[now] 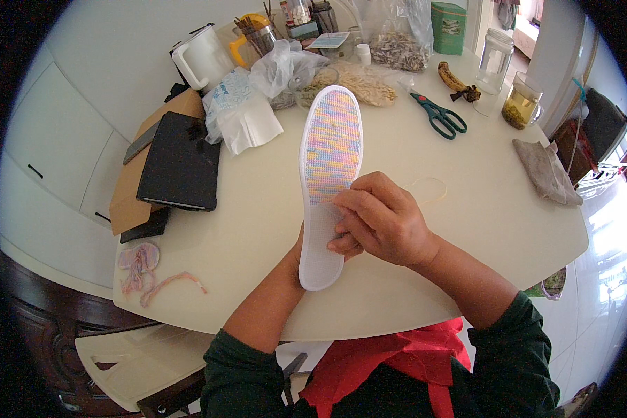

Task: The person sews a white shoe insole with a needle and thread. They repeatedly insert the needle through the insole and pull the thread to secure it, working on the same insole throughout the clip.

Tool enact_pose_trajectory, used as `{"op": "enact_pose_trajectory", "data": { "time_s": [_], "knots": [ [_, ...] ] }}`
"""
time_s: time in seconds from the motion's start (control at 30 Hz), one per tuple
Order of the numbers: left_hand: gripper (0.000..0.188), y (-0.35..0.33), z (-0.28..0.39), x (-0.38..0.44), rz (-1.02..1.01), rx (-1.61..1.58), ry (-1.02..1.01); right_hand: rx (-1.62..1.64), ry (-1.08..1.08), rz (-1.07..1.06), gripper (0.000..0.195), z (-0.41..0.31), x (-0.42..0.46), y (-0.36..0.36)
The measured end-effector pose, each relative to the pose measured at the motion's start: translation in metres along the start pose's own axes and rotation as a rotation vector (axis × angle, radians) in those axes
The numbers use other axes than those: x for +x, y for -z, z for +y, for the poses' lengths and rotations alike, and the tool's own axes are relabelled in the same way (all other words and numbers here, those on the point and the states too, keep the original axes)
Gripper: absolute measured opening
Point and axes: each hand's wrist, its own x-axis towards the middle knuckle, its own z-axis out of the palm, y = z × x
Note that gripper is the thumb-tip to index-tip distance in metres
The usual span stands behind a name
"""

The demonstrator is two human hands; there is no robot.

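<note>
A shoe insole (332, 172) with white edging is held upright in front of me. Multicoloured pastel yarn stitches cover its upper part, while the lower part is bare white mesh. My left hand (300, 241) grips it from behind, its fingers mostly hidden by the insole. At the lower border of the stitching, my right hand (384, 222) has its thumb and forefinger drawn together against the insole's right side; whatever may be between the fingertips is hidden. A thin pale yellow thread (439, 183) loops over the table just beyond my right hand.
On the table (251, 224), green-handled scissors (439, 116), a banana (452, 77), a glass mug (522, 102) and a cloth (546, 170) lie right. A black case (180, 162), a cardboard box (128, 193), plastic bags (248, 115) and pastel yarn (146, 277) are left.
</note>
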Motion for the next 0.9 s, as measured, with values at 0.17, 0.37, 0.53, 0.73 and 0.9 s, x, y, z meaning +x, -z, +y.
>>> {"op": "enact_pose_trajectory", "data": {
  "time_s": [0.17,0.37,0.53,0.73,0.9],
  "knots": [
    [0.035,-0.017,-0.004,-0.002,0.134,0.042,-0.045,-0.011,0.005,-0.024,0.046,0.001,-0.001,0.001],
    [0.027,-0.053,-0.01,0.005,0.754,0.438,-0.219,-0.004,-0.064,-0.039,0.04,-0.002,0.001,0.004],
    [0.027,-0.052,-0.005,0.008,0.659,0.694,-0.215,0.144,-0.328,0.052,0.02,0.005,-0.005,-0.009],
    [0.025,-0.041,-0.004,0.011,0.608,0.667,-0.371,0.603,-0.859,0.096,0.013,0.031,-0.014,-0.011],
    [0.045,-0.045,-0.006,0.013,0.529,0.706,-0.461,0.941,-1.051,0.062,0.015,0.043,-0.018,-0.004]
  ]
}}
